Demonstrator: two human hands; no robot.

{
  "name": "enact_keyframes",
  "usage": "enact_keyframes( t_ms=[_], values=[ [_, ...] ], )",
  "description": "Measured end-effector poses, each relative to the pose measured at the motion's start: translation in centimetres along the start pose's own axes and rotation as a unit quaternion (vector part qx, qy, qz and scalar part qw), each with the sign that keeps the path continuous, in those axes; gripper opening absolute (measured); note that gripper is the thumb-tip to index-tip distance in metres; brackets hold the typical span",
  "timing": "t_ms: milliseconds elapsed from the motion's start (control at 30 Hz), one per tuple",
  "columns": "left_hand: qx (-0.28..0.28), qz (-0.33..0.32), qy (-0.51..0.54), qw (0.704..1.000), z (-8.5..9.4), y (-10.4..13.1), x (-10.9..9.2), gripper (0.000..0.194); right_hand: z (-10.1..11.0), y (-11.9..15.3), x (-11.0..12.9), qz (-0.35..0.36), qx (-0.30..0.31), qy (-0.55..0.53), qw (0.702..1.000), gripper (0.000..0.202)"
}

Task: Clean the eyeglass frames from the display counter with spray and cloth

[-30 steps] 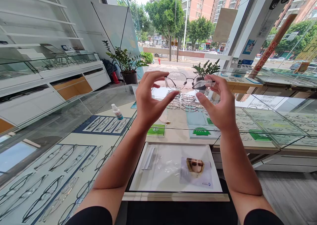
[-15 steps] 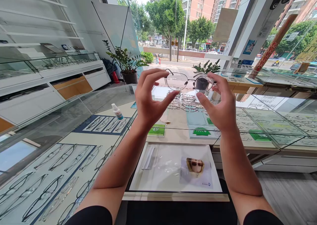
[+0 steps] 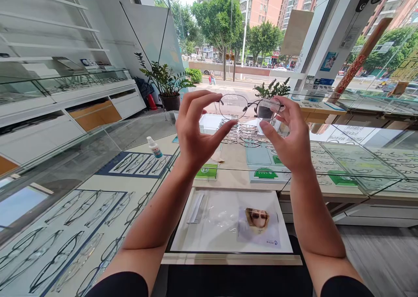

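Note:
A pair of thin, dark-rimmed eyeglasses (image 3: 250, 105) is held up over the glass counter, between my two hands. My left hand (image 3: 199, 129) grips the left end of the frame, with the thumb under the left lens. At the other end, my right hand (image 3: 290, 133) holds the frame between fingers and thumb. Below them lies a white tray (image 3: 215, 240) with a printed card (image 3: 258, 227) showing a face in sunglasses, and a clear plastic sleeve beside it.
A small white spray bottle (image 3: 154, 147) stands on the glass showcase at the left. Rows of glasses (image 3: 75, 210) fill the showcase. Green cards (image 3: 207, 171) lie beyond the tray. Potted plants (image 3: 170, 97) stand farther back near the window.
The eyeglasses have tilted a little, and their temples show differently behind the lenses. My left hand has shifted very slightly left.

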State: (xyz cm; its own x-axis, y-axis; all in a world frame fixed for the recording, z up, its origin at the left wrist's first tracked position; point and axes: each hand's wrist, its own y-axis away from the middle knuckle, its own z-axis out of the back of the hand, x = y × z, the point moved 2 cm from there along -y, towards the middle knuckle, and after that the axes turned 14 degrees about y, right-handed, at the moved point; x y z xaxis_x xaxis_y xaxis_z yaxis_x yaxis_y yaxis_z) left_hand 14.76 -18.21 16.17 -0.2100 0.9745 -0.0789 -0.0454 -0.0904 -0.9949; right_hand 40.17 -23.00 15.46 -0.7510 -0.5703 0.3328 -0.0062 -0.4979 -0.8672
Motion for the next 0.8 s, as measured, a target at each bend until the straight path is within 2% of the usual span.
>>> enact_keyframes(
  t_ms=[167,367,600,800],
  values=[
    [-0.028,-0.004,0.018,0.999,-0.1,0.1,0.8,0.060,0.3,-0.1,0.6,0.007,-0.023,-0.047,0.999,0.056],
    [-0.037,-0.012,0.035,0.999,-0.2,0.0,0.7,0.059,0.5,-0.2,1.0,-0.026,-0.071,-0.097,0.992,0.039],
    [-0.026,0.011,0.026,0.999,0.0,-0.1,0.6,0.063,0.0,-0.3,-0.7,-0.094,-0.098,-0.133,0.982,0.040],
    [-0.028,0.007,0.016,0.999,0.1,-0.2,0.3,0.062,-0.2,-0.3,-1.3,-0.107,-0.099,-0.130,0.981,0.031]
  ],
)
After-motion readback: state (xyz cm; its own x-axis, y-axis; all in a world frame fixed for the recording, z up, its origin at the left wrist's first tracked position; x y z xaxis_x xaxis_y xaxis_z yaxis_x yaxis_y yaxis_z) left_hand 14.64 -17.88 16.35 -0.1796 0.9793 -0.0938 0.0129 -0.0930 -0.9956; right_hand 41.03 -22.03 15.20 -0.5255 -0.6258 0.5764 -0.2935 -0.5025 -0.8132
